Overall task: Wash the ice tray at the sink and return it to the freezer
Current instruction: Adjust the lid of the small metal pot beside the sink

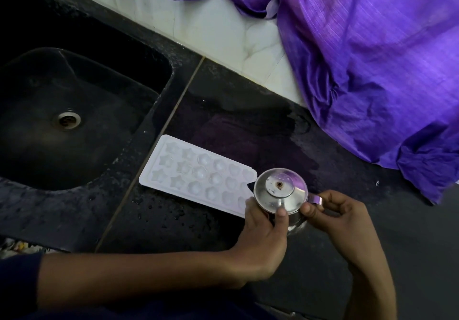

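Tray (pixel 198 174): laid flat on the counter (pixel 248 126), just beside the sink (pixel 74 96).
Jug (pixel 280 193): steel, lidded, held over the tray's right end.
Left hand (pixel 263 235): wrapped round the jug.
Right hand (pixel 340 210): handle pinched.

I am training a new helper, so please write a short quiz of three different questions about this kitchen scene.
1. True or false: the ice tray lies inside the sink.
2. What do both hands hold? A) a sponge B) a steel pot with lid C) a glass
3. Fill in: the cloth on the counter is ____ in colour.

Key: 1 false, it lies on the counter beside the sink; 2 B, left hand and right hand grip it; 3 purple.
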{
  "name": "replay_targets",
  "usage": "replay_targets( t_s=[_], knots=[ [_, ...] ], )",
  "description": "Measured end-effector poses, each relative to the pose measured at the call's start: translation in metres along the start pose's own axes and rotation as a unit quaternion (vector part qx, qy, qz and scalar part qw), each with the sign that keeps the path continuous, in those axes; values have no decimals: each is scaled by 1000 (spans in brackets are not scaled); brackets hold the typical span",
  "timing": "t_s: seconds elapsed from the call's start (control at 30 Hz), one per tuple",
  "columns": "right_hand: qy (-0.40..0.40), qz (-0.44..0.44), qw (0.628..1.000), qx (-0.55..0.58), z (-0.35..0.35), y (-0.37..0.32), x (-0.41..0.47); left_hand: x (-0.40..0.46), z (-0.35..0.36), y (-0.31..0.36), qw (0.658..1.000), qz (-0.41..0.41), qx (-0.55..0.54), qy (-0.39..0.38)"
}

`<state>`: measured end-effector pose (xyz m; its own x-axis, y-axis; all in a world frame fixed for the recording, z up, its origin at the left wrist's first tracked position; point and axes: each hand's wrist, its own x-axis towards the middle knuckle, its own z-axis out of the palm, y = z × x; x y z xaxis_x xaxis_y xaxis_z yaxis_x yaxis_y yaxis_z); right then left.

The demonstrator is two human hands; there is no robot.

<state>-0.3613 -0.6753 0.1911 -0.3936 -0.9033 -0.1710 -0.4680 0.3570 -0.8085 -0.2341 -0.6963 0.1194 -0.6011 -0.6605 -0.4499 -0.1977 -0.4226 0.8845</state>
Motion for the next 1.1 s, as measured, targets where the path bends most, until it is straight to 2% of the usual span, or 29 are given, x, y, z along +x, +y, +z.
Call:
replay_targets(
  t_s=[0.2, 0.37, 0.8, 1.1],
  knots=[
    [3, -15, 999, 42, 4, -7, 7, 1, -2, 7, 997, 57, 14, 46],
    [20, -12, 1000, 4, 12, -11, 20, 12, -15, 10, 994, 82, -37, 55],
    [31, -19, 997, -61, 26, -13, 48, 19, -42, 30, 997, 13, -71, 34],
    [28, -18, 997, -74, 26, -18, 49, 20, -43, 31, 996, -2, -85, 26]
  ],
)
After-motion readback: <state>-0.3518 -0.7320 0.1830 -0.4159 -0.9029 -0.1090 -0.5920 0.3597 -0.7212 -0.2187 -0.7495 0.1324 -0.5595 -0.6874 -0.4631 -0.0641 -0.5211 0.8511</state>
